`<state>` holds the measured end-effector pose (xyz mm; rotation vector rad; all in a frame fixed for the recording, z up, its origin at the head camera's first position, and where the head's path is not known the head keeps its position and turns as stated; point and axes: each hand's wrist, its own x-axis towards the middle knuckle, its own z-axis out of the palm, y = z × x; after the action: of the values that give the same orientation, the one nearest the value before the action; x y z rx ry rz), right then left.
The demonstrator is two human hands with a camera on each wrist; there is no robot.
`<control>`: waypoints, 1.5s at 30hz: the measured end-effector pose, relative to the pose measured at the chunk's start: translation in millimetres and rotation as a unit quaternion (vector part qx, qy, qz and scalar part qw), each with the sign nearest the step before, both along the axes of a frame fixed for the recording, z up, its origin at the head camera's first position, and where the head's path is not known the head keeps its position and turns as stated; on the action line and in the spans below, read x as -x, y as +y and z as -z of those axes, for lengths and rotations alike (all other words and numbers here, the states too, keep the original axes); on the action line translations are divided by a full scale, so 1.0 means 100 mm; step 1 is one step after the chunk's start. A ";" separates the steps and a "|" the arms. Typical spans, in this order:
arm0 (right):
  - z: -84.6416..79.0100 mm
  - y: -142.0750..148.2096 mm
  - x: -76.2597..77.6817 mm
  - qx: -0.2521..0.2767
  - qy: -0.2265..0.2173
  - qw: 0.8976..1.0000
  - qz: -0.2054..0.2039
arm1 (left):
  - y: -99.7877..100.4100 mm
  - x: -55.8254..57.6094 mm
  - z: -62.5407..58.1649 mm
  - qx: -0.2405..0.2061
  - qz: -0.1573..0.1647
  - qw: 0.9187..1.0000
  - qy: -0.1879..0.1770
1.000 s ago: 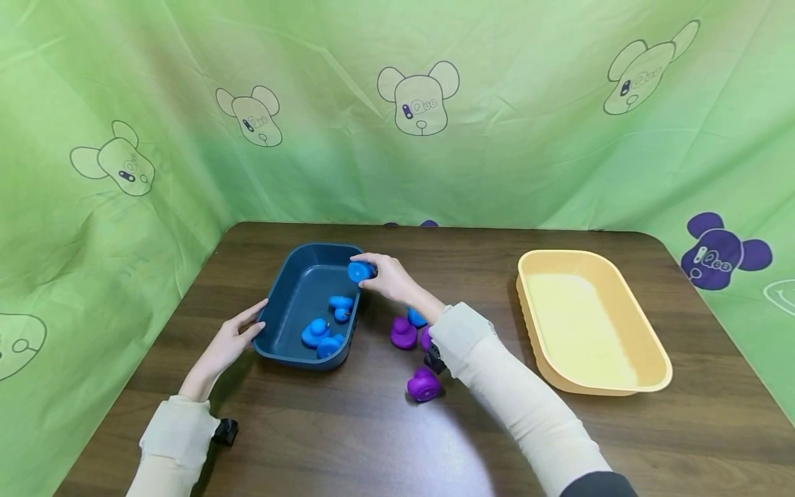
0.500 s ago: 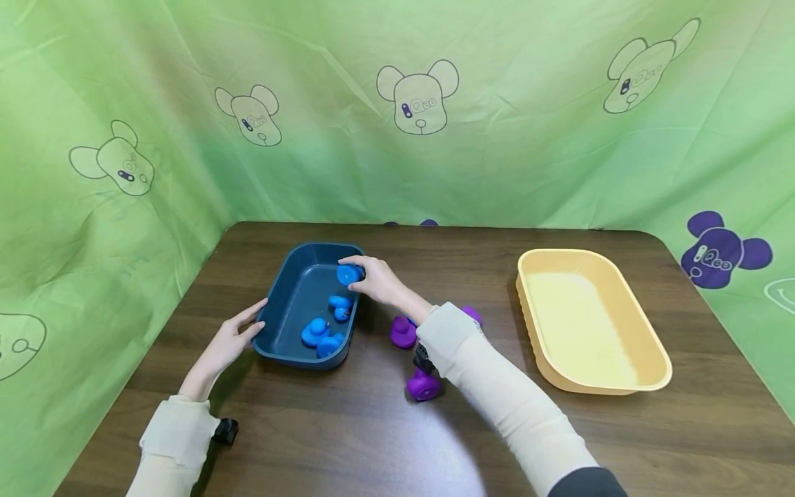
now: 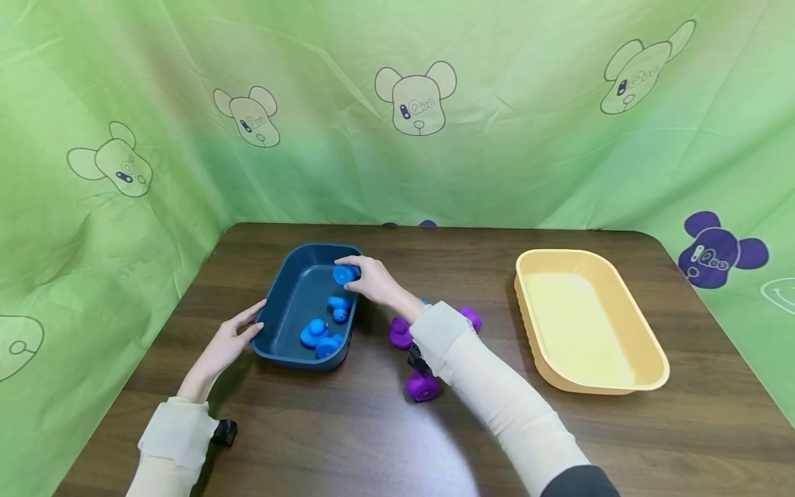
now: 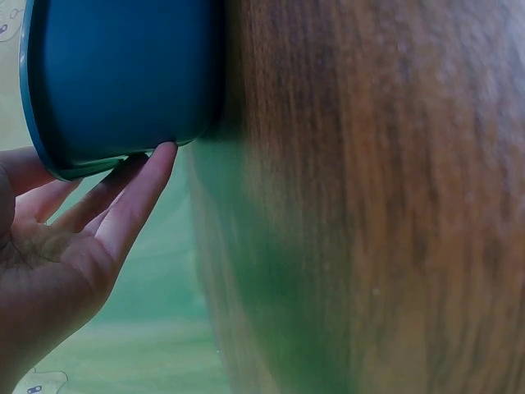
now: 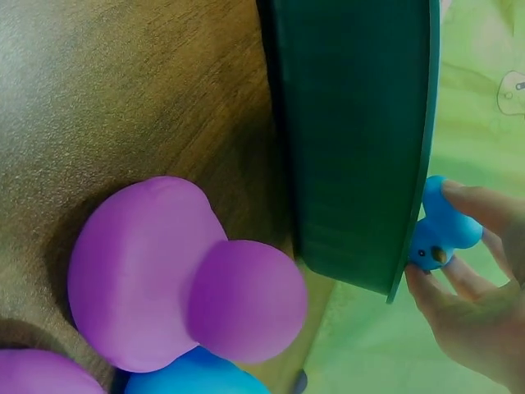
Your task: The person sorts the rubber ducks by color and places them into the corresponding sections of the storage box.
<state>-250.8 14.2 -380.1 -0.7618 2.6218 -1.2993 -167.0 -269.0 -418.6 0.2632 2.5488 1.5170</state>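
Note:
My right hand (image 3: 380,284) pinches a blue toy duck (image 3: 344,275) over the right side of a dark blue bin (image 3: 298,286). In the right wrist view the held duck (image 5: 447,223) is turned with its beak downward, just past the bin's rim. Several other blue ducks (image 3: 315,331) lie on the bin floor toward its near right. Fingertips of my left hand (image 3: 225,348) touch the bin's left wall and rim; the left wrist view shows those fingers nearly straight against the bin's outer wall (image 4: 131,74).
Purple ducks (image 3: 421,386) lie on the wooden table (image 3: 323,428) right of the bin, partly under my right forearm. A blue duck (image 5: 197,377) peeks out beside a purple one. A pale yellow bin (image 3: 577,317) stands at the right. Green cloth (image 3: 323,179) hangs behind.
My right hand has moved left with the blue duck, from the bin's right rim to above its inside. The left hand stays at the bin's left side.

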 end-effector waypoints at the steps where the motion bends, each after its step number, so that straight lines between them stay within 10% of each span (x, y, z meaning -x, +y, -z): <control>1: 0.00 0.00 0.00 0.000 0.000 1.000 0.001 | 0.00 0.00 0.00 0.001 0.000 1.000 0.001; 45: -0.11 0.62 -0.18 -0.091 0.014 0.992 -0.085 | 0.01 -0.01 -0.04 0.019 -0.008 1.000 0.008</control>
<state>-233.0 75.8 -368.8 -0.9531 2.5844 -0.9977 -166.3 -267.7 -414.2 0.2506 2.5949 1.4771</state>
